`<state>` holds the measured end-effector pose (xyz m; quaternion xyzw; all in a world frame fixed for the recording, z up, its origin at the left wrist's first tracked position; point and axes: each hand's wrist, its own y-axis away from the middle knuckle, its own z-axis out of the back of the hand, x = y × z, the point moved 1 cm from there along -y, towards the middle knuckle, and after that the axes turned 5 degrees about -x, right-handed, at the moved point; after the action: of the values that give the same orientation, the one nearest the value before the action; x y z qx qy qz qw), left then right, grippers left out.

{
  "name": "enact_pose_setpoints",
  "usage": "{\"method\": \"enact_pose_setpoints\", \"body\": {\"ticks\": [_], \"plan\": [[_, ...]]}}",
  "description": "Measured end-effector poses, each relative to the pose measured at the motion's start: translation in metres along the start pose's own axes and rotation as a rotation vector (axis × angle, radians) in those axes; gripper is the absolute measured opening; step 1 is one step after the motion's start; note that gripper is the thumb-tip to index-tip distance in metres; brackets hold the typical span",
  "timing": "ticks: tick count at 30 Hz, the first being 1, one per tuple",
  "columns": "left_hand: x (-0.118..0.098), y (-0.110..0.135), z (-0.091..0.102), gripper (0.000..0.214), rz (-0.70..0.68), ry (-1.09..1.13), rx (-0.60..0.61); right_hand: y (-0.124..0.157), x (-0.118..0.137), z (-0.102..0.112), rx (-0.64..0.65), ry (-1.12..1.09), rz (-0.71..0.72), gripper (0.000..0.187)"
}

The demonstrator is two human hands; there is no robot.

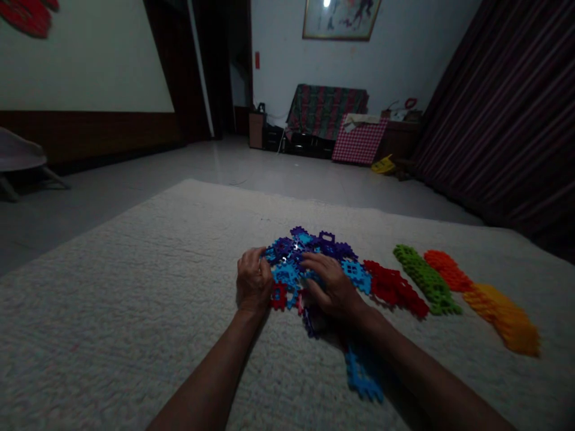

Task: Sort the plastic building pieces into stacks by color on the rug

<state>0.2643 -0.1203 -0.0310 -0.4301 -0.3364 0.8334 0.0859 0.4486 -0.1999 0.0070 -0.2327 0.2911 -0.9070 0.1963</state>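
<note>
A loose pile of blue and purple plastic interlocking tiles (pixel 287 273) with notched edges lies on the pale mat, several of them with square window openings. At the pile's left edge is my left hand (pixel 254 280), fingers curled in against the tiles; what they hold, if anything, is hidden. My right hand (pixel 331 286) reaches over the pile's right side, fingers stretched out and thumb apart, touching tiles. A red tile (pixel 278 296) sits beside my left hand. Below my right wrist lie a dark purple tile (pixel 309 323) and a light blue row of tiles (pixel 363 377).
To the right lie sorted rows of red tiles (pixel 395 287), green tiles (pixel 426 278), orange-red tiles (pixel 447 270) and yellow-orange tiles (pixel 505 317). The mat (pixel 148 269) ends at a tiled floor (pixel 251 164). A chair (pixel 20 155) stands far left, a curtain (pixel 494 108) hangs right.
</note>
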Motion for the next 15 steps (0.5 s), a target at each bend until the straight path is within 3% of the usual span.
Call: {"method": "enact_pose_setpoints", "body": {"ticks": [3,6,8,15], "plan": [[0.002,0.002,-0.003,0.032,0.016,-0.073,0.069,-0.045,-0.017,-0.027,0.090,0.100,-0.129,0.045],[0.001,0.004,-0.004,0.031,0.019,-0.107,0.177,-0.064,-0.025,-0.042,0.219,0.149,-0.209,0.047],[0.000,0.004,-0.003,0.028,0.023,-0.120,0.220,-0.062,-0.026,-0.043,0.246,0.135,-0.174,0.040],[-0.005,0.003,0.002,0.025,0.053,-0.107,0.233,-0.025,-0.016,-0.024,0.125,0.104,-0.081,0.021]]}}
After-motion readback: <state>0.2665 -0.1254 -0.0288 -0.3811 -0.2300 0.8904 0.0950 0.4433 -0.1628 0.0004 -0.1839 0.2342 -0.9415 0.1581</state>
